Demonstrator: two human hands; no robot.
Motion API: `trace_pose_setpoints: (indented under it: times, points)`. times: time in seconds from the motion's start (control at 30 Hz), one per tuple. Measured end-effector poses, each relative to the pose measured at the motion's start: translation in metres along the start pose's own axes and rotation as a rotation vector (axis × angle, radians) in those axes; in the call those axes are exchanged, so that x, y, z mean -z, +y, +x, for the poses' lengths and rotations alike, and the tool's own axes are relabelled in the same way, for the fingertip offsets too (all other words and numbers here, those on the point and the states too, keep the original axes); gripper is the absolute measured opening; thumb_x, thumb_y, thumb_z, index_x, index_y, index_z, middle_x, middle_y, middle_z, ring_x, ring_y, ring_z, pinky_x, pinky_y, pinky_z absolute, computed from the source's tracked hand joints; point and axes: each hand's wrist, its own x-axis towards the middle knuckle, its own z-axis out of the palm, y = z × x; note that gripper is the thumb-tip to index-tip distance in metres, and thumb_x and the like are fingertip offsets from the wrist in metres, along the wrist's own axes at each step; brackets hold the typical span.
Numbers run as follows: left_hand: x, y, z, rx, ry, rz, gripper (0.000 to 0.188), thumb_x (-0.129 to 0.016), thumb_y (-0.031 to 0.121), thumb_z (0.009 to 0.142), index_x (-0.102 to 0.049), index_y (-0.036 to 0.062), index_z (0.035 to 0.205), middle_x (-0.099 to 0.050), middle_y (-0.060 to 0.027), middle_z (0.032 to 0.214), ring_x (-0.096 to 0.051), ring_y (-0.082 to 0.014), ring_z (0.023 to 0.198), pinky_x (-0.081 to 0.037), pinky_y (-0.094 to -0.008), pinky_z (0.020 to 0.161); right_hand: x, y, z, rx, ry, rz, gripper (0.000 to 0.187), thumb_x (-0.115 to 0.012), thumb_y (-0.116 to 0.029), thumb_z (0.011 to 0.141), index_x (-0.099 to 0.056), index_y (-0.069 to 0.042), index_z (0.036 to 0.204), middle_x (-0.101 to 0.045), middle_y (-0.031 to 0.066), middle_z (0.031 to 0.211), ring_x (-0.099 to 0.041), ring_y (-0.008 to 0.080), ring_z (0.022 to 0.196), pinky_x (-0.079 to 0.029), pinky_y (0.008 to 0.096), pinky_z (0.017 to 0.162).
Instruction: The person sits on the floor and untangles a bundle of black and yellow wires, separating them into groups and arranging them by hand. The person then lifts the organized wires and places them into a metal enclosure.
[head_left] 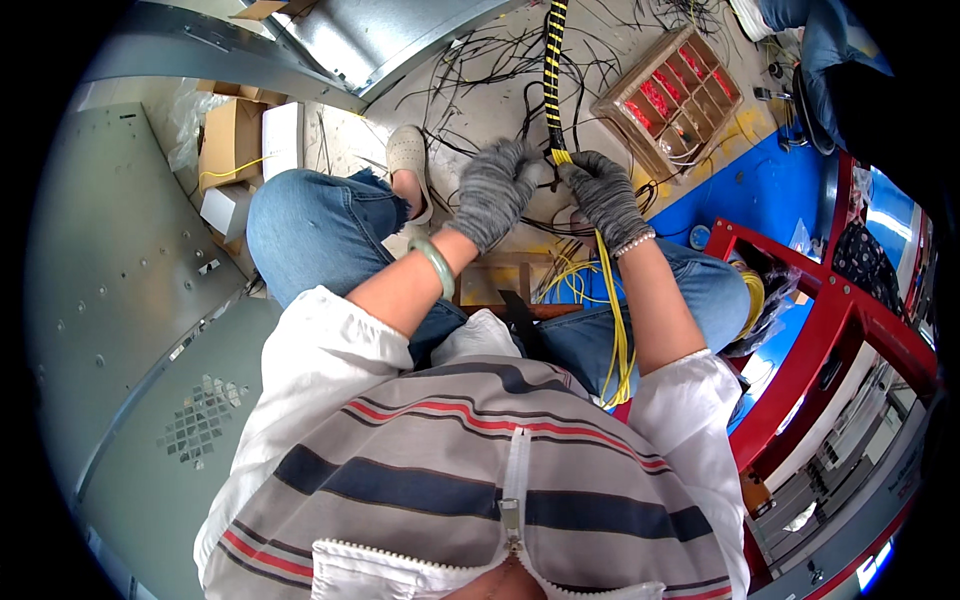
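Striped grey, navy and red fabric of the person's zip-front top (470,470) fills the bottom centre of the frame, nearest the lens. At far left, grey sheet-metal panels (120,250) curve along the edge, with brown cardboard boxes (232,140) above them. Moving right, the left hand (492,190), in a grey knit glove, is closed around the bundle of yellow wires (612,330) just left of upper centre; the right hand (604,196), gloved alike, pinches the same bundle beside it, fingers curled shut. Above the hands the wires already sit inside a black-and-yellow braided sleeve (552,70) running to the top edge, while the length below, trailing over the lap, is still bare, so the covering looks perhaps partly done. Farther right lies a wooden compartment tray of red parts (672,95), then a red metal frame (830,300).
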Motion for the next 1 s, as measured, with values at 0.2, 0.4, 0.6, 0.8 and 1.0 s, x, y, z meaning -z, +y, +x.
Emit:
trace_pose_setpoints:
  times: [0.2,0.4,0.6,0.8,1.0]
  points:
    - [-0.029,-0.008,-0.007,0.451,-0.227,-0.997,0.022,-0.055,0.013,0.082,-0.056,0.0045,0.102,-0.060,-0.0028,0.086,-0.056,-0.0092,0.073,-0.047,-0.0206,0.064,-0.007,0.003,0.000,0.008,-0.113,0.070,0.023,-0.058,-0.015,0.080,-0.057,-0.001,0.097,-0.058,0.0023,0.071,-0.048,0.0067,0.053,-0.040,0.0210,0.046]
    - [-0.035,-0.015,-0.004,0.473,-0.196,-0.913,0.018,-0.053,0.012,0.083,-0.057,0.0009,0.098,-0.058,-0.0007,0.078,-0.052,-0.0070,0.065,-0.044,-0.0186,0.057,-0.002,0.003,-0.003,-0.074,-0.130,0.115,0.025,-0.057,-0.020,0.080,-0.056,-0.002,0.097,-0.059,0.0024,0.071,-0.053,0.0082,0.054,-0.045,0.0221,0.045]
    - [-0.036,-0.004,-0.010,0.451,-0.121,-0.496,0.021,-0.048,0.005,0.084,-0.054,-0.0025,0.103,-0.059,-0.0054,0.085,-0.052,-0.0085,0.072,-0.043,-0.0186,0.066,-0.004,-0.004,-0.013,-0.156,-0.176,0.188,0.027,-0.060,-0.026,0.078,-0.057,-0.003,0.092,-0.059,0.0031,0.071,-0.056,0.0120,0.057,-0.047,0.0242,0.045]
    - [-0.060,-0.043,-0.009,0.403,-0.248,-0.801,0.023,-0.050,0.018,0.085,-0.056,0.0018,0.101,-0.058,-0.0066,0.078,-0.050,-0.0118,0.063,-0.043,-0.0237,0.058,-0.014,0.014,-0.001,0.096,0.082,-0.070,0.019,-0.058,-0.019,0.080,-0.057,-0.001,0.086,-0.054,0.0025,0.060,-0.049,0.0086,0.049,-0.040,0.0228,0.040]
    - [-0.014,-0.018,-0.012,0.625,-0.389,-1.294,0.026,-0.052,0.022,0.084,-0.054,0.0056,0.104,-0.053,0.0020,0.067,-0.041,-0.0037,0.047,-0.032,-0.0143,0.040,-0.016,0.017,-0.013,0.551,0.324,-0.710,0.020,-0.055,-0.012,0.077,-0.055,-0.001,0.092,-0.059,0.0182,0.075,-0.057,0.0319,0.068,-0.047,0.0364,0.062]
